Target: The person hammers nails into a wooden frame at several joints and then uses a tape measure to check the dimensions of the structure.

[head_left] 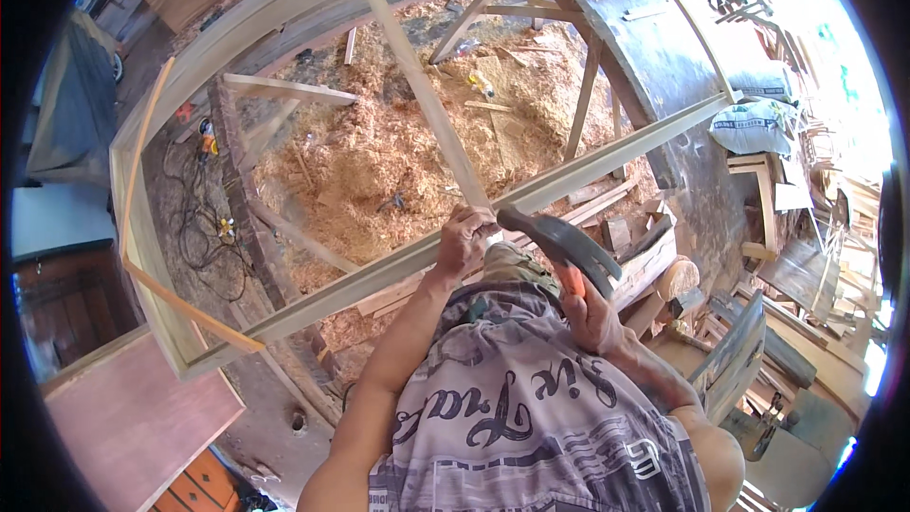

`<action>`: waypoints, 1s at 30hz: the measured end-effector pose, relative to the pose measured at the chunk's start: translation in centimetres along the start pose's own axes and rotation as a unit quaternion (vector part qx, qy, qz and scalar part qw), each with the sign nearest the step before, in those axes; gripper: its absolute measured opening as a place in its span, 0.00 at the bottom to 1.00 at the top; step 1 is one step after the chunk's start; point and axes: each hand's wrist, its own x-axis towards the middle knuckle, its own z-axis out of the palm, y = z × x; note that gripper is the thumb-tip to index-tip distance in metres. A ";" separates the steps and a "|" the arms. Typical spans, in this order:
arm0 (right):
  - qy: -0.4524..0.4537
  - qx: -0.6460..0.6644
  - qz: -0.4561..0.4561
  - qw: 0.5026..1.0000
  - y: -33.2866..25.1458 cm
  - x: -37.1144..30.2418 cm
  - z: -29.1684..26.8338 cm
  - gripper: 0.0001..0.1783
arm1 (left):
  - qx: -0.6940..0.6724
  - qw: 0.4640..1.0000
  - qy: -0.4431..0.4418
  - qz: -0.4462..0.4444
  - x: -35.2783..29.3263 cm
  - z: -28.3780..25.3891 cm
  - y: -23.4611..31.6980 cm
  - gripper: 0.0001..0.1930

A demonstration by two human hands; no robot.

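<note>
Left hand (463, 239): fingers were closed in a pinch at the joint where the thin slat (417, 76) met the frame rail (607, 159).
Right hand (588, 315): fingers were wrapped around the orange-handled hammer (559, 245).
Hammer head: was held just beside the left hand, above the rail.
Floor: was covered with sawdust (379, 156).

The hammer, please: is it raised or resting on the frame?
Raised: the hammer hangs above the frame, gripped by the right hand.

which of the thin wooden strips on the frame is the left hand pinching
The diagonal strip running from the top edge down to the left hand at the frame rail. The short strip at the near-left corner lies untouched.
</note>
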 end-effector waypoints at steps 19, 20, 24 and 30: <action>0.131 0.150 0.028 0.980 0.6 -3.0 -1.3 0.26 | 0.149 0.920 0.306 -0.193 11.3 -0.3 -5.2 0.31; 0.129 0.131 0.103 0.978 0.3 -3.4 -2.4 0.26 | 0.192 0.912 0.308 -0.190 11.0 0.1 -6.2 0.33; 0.270 0.044 -0.137 0.952 -4.8 -2.2 -1.6 0.20 | -0.168 0.928 0.132 -0.304 10.8 0.3 -5.0 0.26; 0.150 0.048 0.029 0.987 6.5 -0.6 5.5 0.31 | -0.243 0.907 0.132 -0.318 12.0 0.5 -3.6 0.23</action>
